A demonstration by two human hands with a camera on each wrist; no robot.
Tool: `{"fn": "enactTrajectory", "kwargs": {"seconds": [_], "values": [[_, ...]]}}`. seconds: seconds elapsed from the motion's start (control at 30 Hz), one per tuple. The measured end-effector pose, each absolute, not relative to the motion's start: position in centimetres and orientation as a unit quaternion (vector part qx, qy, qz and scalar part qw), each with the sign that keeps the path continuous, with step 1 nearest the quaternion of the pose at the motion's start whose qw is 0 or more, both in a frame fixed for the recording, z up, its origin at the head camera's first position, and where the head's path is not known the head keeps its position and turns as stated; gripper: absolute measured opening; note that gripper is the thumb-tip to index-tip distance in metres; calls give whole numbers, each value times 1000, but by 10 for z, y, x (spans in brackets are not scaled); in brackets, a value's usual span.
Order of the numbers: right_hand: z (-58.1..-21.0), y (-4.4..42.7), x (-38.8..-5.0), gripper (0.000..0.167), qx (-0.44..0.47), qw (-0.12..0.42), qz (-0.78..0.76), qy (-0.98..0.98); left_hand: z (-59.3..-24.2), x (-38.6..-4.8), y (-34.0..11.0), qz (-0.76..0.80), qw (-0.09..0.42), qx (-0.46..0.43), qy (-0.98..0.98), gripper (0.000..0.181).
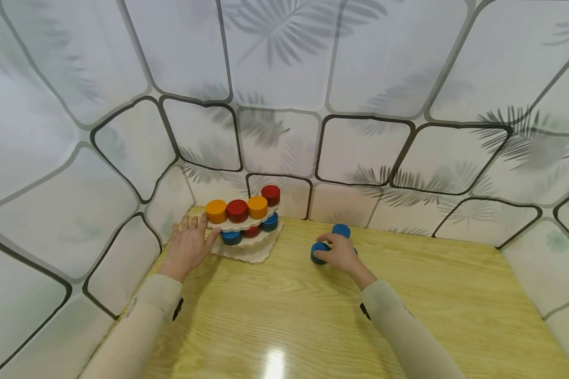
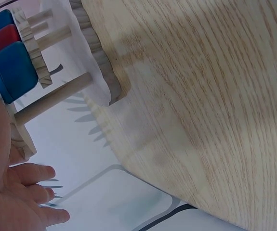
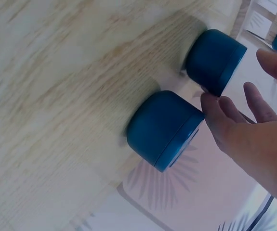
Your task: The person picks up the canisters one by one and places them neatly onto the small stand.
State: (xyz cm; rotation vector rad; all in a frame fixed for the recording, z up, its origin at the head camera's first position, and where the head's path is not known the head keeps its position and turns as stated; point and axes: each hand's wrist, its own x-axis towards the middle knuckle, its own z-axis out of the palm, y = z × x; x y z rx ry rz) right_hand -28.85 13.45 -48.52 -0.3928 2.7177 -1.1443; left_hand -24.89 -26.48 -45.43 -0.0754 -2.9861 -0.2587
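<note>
A cream wooden tiered stand (image 1: 246,255) stands in the left corner, with orange and red jars on its top tier and blue and red jars below. At its left end is my left hand (image 1: 188,247), fingers spread, thumb by the upper tier; its fingers (image 2: 39,195) hold nothing. On the table to the right stand blue jars: a left one (image 1: 319,253), a rear one (image 1: 341,230) and one mostly hidden behind my right hand (image 1: 343,255). That hand reaches over the left jar, thumb and fingers loosely apart about its lid. Its thumb (image 3: 275,65) looks clear of the jar.
The wood-grain table (image 1: 265,310) meets a patterned white wall (image 1: 284,142) just behind the stand and jars. Another wall panel (image 1: 66,200) rises close beside the left arm. A bright light reflection lies near the table's front.
</note>
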Motion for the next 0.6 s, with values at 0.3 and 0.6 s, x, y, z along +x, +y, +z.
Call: {"fn": "enactTrajectory", "kwargs": {"seconds": [0.3,0.6], "values": [[-494,129,-286,67,-138,105,-391,904,-454,-248,-264,-86,72,-27,-993,71],[-502,124,-285,73,-134,93,-381,910,-454,-249,-265,-90,71,-27,-993,71]]}}
